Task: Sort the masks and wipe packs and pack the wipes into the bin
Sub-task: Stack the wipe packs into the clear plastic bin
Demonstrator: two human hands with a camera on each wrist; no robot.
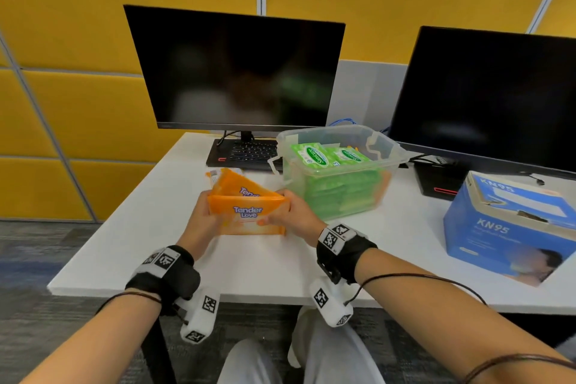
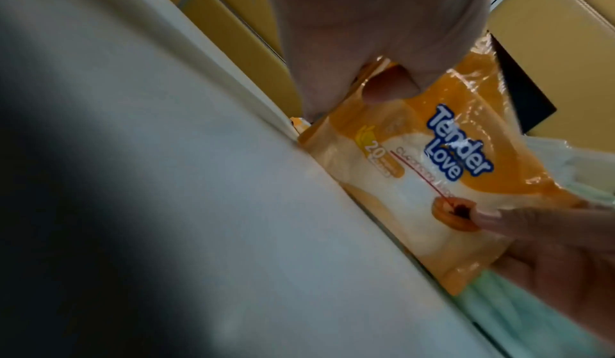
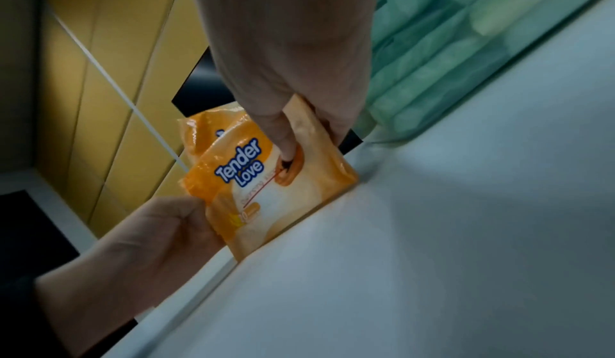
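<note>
Both hands hold orange Tender Love wipe packs [image 1: 247,212] upright on the white desk [image 1: 249,265], lower edge on the surface. My left hand [image 1: 204,215] grips the left end, my right hand [image 1: 291,212] grips the right end with the thumb on the front. A second orange pack [image 1: 237,185] leans behind the front one. The front pack [image 2: 432,179] fills the left wrist view and shows small [image 3: 266,182] in the right wrist view. To the right stands a clear plastic bin [image 1: 386,146] holding green wipe packs [image 1: 314,156]. A blue KN95 mask box [image 1: 511,227] sits at far right.
Two dark monitors [image 1: 237,72] [image 1: 486,97] stand at the back of the desk, with a black keyboard [image 1: 246,151] under the left one. A small black device [image 1: 436,181] sits behind the mask box. Yellow partition panels [image 1: 78,40] surround the desk.
</note>
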